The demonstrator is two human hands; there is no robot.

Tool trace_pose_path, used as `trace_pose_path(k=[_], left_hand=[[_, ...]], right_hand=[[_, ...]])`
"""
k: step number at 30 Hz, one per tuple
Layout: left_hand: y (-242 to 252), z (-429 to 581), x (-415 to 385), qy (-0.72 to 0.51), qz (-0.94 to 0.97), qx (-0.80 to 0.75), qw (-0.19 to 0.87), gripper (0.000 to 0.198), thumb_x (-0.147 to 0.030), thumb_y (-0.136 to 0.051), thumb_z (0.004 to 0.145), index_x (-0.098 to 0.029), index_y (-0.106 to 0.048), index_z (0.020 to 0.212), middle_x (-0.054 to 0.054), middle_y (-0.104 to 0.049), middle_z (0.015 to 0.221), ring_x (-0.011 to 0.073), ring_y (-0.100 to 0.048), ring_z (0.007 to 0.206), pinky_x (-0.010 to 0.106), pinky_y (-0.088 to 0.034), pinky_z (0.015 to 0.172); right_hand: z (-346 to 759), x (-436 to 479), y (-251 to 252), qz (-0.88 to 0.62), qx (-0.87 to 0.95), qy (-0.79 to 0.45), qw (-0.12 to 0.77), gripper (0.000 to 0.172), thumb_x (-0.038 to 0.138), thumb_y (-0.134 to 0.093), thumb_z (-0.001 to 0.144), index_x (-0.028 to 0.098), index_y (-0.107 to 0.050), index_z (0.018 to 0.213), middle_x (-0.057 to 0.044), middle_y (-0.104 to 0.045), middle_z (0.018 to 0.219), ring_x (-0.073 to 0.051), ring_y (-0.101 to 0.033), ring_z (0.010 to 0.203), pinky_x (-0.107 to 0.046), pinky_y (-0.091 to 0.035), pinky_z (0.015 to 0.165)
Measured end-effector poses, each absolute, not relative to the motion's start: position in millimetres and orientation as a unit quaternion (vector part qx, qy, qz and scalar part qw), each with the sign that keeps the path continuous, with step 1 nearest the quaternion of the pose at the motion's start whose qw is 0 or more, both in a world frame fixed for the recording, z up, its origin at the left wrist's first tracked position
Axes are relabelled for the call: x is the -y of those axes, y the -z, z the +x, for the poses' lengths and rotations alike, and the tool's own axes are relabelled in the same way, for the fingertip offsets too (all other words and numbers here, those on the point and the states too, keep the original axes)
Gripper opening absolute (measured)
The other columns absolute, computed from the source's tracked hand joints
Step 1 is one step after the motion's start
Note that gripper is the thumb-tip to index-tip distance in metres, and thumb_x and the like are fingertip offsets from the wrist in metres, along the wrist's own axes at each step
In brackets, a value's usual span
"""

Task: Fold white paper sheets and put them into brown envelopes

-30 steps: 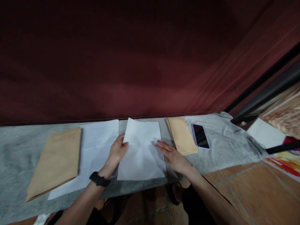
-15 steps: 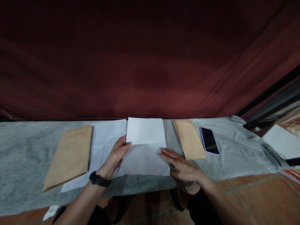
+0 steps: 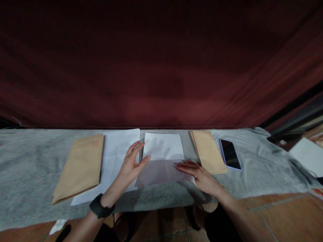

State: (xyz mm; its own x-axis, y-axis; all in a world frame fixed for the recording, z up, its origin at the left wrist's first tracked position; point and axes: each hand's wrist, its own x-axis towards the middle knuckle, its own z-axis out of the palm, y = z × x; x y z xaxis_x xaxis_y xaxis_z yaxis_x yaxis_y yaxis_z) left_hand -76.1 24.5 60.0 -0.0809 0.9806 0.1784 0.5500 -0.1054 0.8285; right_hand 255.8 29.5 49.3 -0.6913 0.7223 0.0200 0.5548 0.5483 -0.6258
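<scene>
A white sheet of paper (image 3: 164,146) with a crease across its middle lies in front of me on the grey cloth. My left hand (image 3: 132,164) is over its left edge, thumb and fingers apart, holding nothing. On the sheet's lower right part rests my right hand (image 3: 195,173), its fingers stretched out flat. A bit of the sheet's near right corner shows beside that palm; the rest is hidden. To the left lie more creased white sheets (image 3: 118,148), partly under a large brown envelope (image 3: 79,166). Smaller brown envelopes (image 3: 209,151) lie beyond my right hand.
A phone (image 3: 230,154) with a purple case lies right of the small envelopes. Grey cloth (image 3: 25,168) covers the work surface, with a dark red curtain (image 3: 161,84) behind it. A white flat object (image 3: 308,156) is at the far right. Tiled floor (image 3: 285,215) shows below.
My left hand has let go of the sheet's left edge and opened, rising above it. The sheet's far half has settled lower. My right hand stays on the right side.
</scene>
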Motion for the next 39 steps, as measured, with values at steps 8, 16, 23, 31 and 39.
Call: trace_pose_path(k=[8, 16, 23, 31, 39], left_hand=[[-66, -78, 18, -0.055, 0.829, -0.424, 0.361, 0.097, -0.043, -0.08, 0.073, -0.039, -0.033, 0.157, 0.001, -0.014, 0.172, 0.0356, -0.007, 0.158, 0.062, -0.01, 0.126], [-71, -110, 5, -0.091, 0.814, -0.438, 0.369, 0.066, -0.027, -0.066, 0.087, -0.036, -0.048, 0.15, 0.002, -0.043, 0.161, 0.0267, -0.033, 0.152, 0.054, -0.017, 0.128], [-77, -99, -5, -0.149, 0.802, -0.429, 0.388, 0.05, -0.033, -0.073, 0.082, -0.039, -0.067, 0.131, 0.0, -0.055, 0.152, 0.0281, -0.041, 0.148, 0.052, -0.019, 0.128], [-72, -89, 3, -0.211, 0.689, -0.495, 0.486, 0.029, -0.043, -0.065, 0.087, -0.029, -0.08, 0.108, 0.004, -0.079, 0.11, 0.0278, -0.071, 0.106, 0.039, -0.054, 0.098], [-50, -91, -10, -0.262, 0.601, -0.549, 0.518, 0.03, -0.05, -0.072, 0.074, -0.021, -0.078, 0.074, 0.005, -0.076, 0.079, 0.0246, -0.067, 0.075, 0.033, -0.056, 0.071]], right_hand=[[255, -35, -53, -0.365, 0.832, -0.398, 0.127, 0.045, 0.019, -0.062, 0.09, 0.031, -0.068, 0.133, -0.003, -0.064, 0.143, -0.023, -0.055, 0.136, -0.042, -0.039, 0.119], [259, -42, -58, -0.352, 0.775, -0.495, 0.173, 0.032, 0.031, -0.063, 0.095, 0.023, -0.074, 0.124, -0.009, -0.068, 0.136, -0.025, -0.06, 0.131, -0.044, -0.043, 0.116], [247, -37, -54, -0.326, 0.827, -0.44, 0.129, 0.04, 0.04, -0.069, 0.093, 0.033, -0.069, 0.132, -0.004, -0.054, 0.153, -0.027, -0.044, 0.146, -0.051, -0.029, 0.123], [251, -27, -57, -0.413, 0.766, -0.48, 0.111, 0.038, 0.053, -0.058, 0.096, 0.021, -0.078, 0.103, -0.003, -0.078, 0.097, -0.023, -0.071, 0.093, -0.035, -0.055, 0.086], [257, -38, -36, -0.517, 0.682, -0.492, 0.158, 0.041, 0.054, -0.066, 0.086, 0.019, -0.063, 0.066, 0.005, -0.048, 0.052, -0.012, -0.043, 0.052, -0.023, -0.035, 0.046]])
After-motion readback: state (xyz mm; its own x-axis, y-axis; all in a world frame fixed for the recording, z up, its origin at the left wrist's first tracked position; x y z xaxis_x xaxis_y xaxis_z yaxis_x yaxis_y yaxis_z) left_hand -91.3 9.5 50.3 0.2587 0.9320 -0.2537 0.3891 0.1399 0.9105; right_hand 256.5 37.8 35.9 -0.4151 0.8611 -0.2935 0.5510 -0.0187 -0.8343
